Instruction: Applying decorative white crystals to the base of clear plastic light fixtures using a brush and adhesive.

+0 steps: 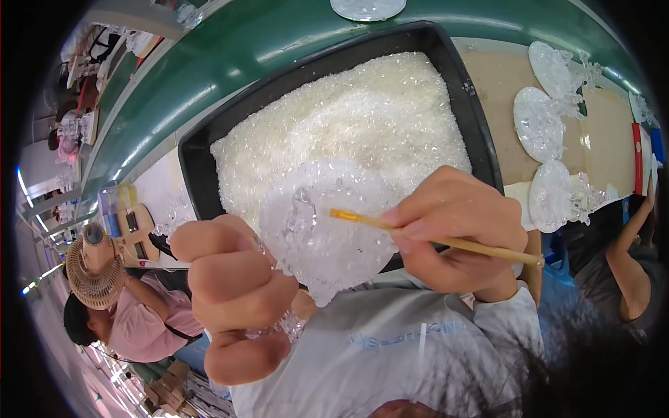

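Observation:
My left hand [240, 292] is closed round a clear ornament with a round, frosted disc base [352, 254]. Clear, knobbly pieces stand on the disc's left part, and more clear bits show below my fingers. Between the thumb and fingers of my right hand [460, 233] is a thin paintbrush [481, 249] with a yellowish wooden handle. Its tip lies over the middle of the disc; whether it touches cannot be made out. Behind the disc is a black tray [481, 132] filled with white, glittering granules [362, 104], heaped toward the middle.
Several similar clear ornaments on round bases [540, 125] stand on a brown board [488, 83] at right. Another disc [368, 7] lies on the green surface [293, 42] beyond the tray. A fan [95, 268] and a person in pink [143, 313] are at left; another person's arm [627, 258] is at right.

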Motion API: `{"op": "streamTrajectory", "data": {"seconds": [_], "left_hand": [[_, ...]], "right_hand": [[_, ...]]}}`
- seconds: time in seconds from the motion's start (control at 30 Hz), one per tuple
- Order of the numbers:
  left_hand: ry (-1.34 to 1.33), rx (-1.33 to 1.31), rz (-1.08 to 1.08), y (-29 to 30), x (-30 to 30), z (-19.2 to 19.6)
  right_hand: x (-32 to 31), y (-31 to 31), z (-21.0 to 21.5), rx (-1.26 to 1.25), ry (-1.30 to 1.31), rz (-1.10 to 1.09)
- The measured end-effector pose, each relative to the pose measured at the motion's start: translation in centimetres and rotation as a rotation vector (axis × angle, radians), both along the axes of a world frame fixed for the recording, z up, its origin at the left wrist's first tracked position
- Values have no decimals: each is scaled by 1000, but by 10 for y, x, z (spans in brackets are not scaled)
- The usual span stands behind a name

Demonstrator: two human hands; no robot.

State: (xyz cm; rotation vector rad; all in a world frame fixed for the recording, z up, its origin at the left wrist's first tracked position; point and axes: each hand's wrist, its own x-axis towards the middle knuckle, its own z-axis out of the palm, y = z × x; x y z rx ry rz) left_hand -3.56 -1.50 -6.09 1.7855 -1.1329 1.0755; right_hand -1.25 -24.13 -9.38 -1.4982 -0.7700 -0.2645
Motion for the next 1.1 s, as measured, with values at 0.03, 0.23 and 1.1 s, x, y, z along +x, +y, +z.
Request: {"op": "streamTrajectory", "data": {"seconds": [0.03,0.23,1.1], "left_hand": [[-10,-2,3,0,0,-2],[-42,7,-56,1,-1,-3],[-247,-63,-149,0,14,-2]], "right_hand": [[1,-2,-1,15,2,39],[-1,-9,1,80,-57,54],[72,-1,69,-316,315,348]]}}
